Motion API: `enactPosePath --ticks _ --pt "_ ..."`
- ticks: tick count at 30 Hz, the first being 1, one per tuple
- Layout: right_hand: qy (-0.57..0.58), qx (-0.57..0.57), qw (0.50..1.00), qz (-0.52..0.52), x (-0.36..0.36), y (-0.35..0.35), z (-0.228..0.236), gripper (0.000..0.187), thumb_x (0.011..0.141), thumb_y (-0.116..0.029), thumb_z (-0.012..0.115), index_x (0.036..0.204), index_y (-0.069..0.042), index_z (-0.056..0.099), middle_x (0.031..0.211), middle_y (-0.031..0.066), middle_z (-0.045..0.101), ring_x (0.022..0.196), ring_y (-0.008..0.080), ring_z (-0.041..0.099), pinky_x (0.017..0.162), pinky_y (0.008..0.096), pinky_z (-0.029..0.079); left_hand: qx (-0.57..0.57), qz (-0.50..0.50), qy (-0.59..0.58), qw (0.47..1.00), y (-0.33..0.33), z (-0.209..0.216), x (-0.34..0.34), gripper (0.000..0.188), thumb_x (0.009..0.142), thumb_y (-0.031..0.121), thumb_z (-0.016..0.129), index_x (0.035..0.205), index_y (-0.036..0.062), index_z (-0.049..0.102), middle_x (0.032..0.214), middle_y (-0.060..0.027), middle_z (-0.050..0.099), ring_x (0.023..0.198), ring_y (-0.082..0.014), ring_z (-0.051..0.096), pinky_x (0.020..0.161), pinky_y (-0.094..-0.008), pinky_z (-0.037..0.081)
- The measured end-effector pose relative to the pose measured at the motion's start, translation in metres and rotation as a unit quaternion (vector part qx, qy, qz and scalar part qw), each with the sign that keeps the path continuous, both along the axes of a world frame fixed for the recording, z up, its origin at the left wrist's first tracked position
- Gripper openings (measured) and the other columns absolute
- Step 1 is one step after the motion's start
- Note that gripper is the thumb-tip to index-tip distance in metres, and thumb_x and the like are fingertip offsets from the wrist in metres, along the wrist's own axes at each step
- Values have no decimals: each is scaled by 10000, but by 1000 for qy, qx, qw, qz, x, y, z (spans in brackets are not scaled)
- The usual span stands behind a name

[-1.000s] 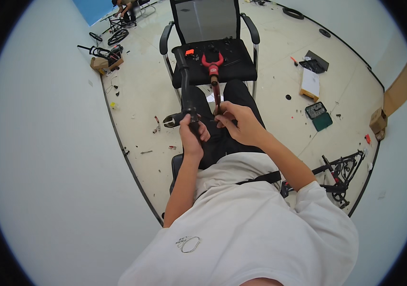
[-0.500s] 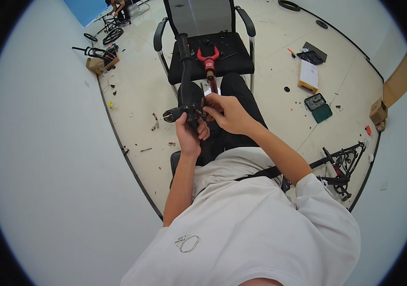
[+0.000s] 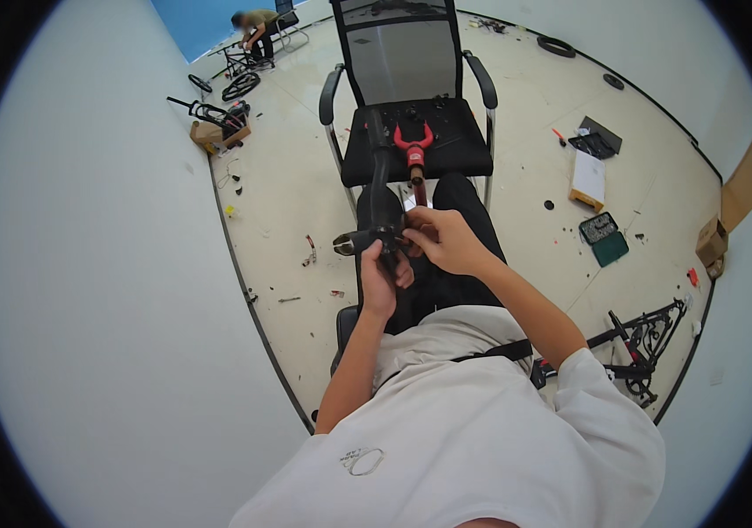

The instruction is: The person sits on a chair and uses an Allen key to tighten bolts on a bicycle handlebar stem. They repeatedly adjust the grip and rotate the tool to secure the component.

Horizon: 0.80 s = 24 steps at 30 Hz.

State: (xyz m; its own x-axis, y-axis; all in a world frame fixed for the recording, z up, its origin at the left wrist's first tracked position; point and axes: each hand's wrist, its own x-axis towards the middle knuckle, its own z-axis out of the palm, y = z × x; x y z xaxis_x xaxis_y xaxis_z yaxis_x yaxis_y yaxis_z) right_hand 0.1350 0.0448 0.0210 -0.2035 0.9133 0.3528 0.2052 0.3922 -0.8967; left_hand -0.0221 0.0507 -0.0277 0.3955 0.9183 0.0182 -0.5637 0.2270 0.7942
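Pale floor [image 3: 288, 343]: small parts [image 3: 549, 204] scattered; cardboard box [image 3: 208, 135] with bike parts [image 3: 216, 113] far left.
Left hand [image 3: 382, 280]: wrapped around the black handlebar [image 3: 380, 176] by its stem [image 3: 357, 243], over the thighs [image 3: 467, 211].
Red fork [image 3: 415, 148]: on the chair seat [image 3: 465, 158].
Right hand [image 3: 451, 245]: bent beside the stem; cannot tell whether it grips anything.
Green case [image 3: 609, 250]: open on the floor.
Bike frame [image 3: 624, 373]: lower right.
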Motion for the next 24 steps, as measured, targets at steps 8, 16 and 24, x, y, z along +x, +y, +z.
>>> enactPosePath --ticks 8,16,24 --pt "278 -266 921 51 18 20 -25 259 849 -70 628 1076 38 562 881 138 639 696 176 658 625 283 564 20 -46 11 999 -1 -7 3 433 932 422 335 905 28 512 541 -8 390 420 -109 343 430 -250 302" --pt "183 -253 949 34 18 20 -70 264 930 -183 561 1016 66 590 887 121 644 681 182 653 574 289 547 13 -18 -28 999 -9 0 -3 417 924 409 358 891 23 510 538 -18 393 423 -119 345 429 -258 306" --pt "1 -188 978 90 7 -33 -58 250 940 -154 503 871 66 599 714 93 639 528 128 590 481 258 481 -16 45 -47 998 -5 -1 -5 425 925 443 365 900 45 513 542 -10 370 425 -121 334 430 -270 302"
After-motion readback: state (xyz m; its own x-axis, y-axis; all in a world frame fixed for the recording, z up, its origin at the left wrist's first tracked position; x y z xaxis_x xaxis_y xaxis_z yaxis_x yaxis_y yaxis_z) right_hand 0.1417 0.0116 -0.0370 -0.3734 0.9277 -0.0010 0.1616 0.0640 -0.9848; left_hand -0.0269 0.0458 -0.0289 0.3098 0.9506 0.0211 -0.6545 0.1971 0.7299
